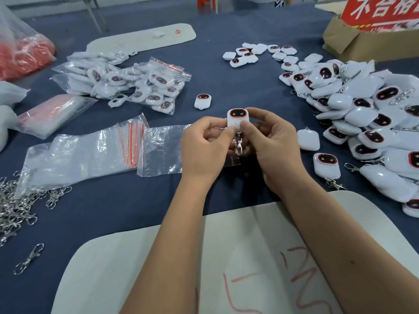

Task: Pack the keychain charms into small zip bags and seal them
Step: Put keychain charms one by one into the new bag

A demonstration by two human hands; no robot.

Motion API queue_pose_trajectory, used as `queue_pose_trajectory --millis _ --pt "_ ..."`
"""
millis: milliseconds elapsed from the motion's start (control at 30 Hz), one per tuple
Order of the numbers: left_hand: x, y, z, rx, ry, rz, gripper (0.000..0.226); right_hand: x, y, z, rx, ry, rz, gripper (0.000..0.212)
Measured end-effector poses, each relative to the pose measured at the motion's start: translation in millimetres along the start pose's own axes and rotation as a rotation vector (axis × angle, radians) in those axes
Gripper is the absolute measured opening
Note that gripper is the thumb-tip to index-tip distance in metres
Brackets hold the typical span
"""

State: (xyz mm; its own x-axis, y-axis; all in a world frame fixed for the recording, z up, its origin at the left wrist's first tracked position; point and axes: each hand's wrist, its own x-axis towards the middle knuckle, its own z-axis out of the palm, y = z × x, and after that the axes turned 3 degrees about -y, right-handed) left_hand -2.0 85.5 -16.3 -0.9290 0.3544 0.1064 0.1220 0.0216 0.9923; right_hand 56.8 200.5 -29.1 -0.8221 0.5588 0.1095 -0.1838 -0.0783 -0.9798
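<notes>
White charm (pixel 238 118) (upper half exposed) pinched between both hands.

A table covered in dark blue cloth (pixel 226 200) is strewn with loose white charms (pixel 371 123) at right, filled zip bags (pixel 127 85) upper left, empty bags (pixel 90 152) (red-striped) at left, and metal clasps (pixel 15 207) lower left.

Left hand (pixel 205 146), right hand (pixel 272 141) raised together, fingers curled, apparently pinching.
</notes>
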Motion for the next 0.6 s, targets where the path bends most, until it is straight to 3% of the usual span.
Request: queue_pose_trajectory --millis 267,467,600 --pt "2.7 -5.2 -1.3 0.141 0.078 0.049 0.007 -1.3 -0.9 2.6 -0.121 -0.118 0.023 0.041" --pt "5.3 9.6 23.7 0.156 0.023 0.049 0.013 5.6 -12.5 3.0 0.097 0.063 0.15 0.024" --pt "33.6 36.6 76.0 0.168 -0.084 0.057 0.037 44.2 -32.4 -20.1 0.104 0.222 0.219 0.01"
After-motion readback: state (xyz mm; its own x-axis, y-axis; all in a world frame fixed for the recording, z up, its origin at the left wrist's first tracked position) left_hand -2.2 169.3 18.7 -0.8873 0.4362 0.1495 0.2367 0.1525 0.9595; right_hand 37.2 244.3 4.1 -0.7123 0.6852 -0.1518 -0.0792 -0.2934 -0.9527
